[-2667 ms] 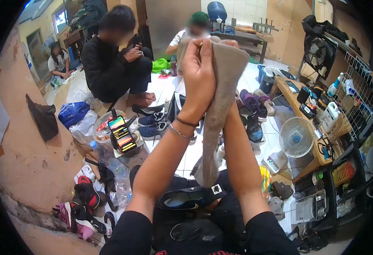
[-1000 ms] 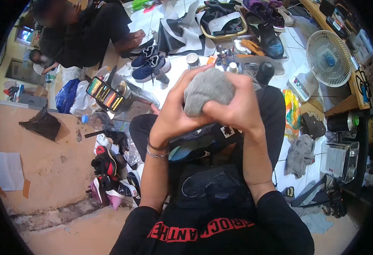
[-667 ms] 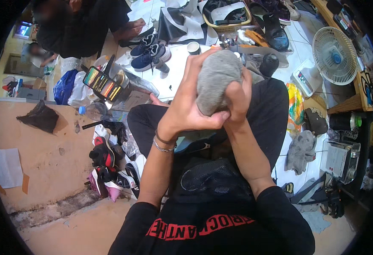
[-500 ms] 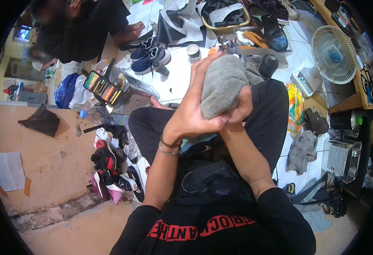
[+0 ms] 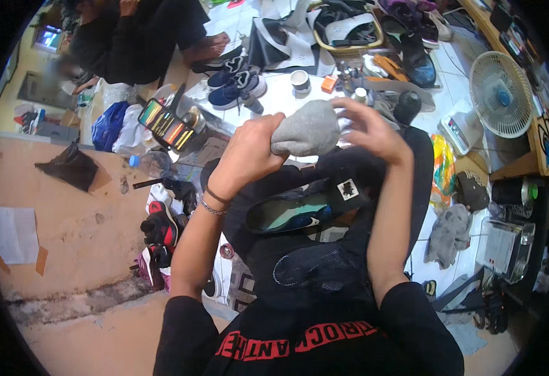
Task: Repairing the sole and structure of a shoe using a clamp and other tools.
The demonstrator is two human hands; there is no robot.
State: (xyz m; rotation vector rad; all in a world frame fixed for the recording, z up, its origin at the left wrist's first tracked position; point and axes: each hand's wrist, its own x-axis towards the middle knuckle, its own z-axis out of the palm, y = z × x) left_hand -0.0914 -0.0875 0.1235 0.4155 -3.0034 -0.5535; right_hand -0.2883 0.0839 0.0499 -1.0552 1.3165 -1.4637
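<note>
My left hand (image 5: 252,147) is closed around the near end of a rounded bundle of grey cloth (image 5: 307,130), held up above my lap; whether anything is inside it is hidden. Beside its right end is my right hand (image 5: 374,135), fingers apart and a little blurred, holding nothing. Below the bundle, a dark shoe (image 5: 290,210) with a pale green inside rests across my legs. A black mesh piece (image 5: 309,266) lies closer to my body.
Ahead on the tiles are navy sneakers (image 5: 237,88), a white cup (image 5: 299,81) and a basket (image 5: 349,42). A phone (image 5: 166,125) leans at left. To the right stand a fan (image 5: 501,94) and a white scale (image 5: 462,131). Another person (image 5: 136,47) sits far left.
My right hand has come off the grey cloth and moved right. The left hand still grips the cloth, now lower and further left, and the shoe on my lap shows more fully.
</note>
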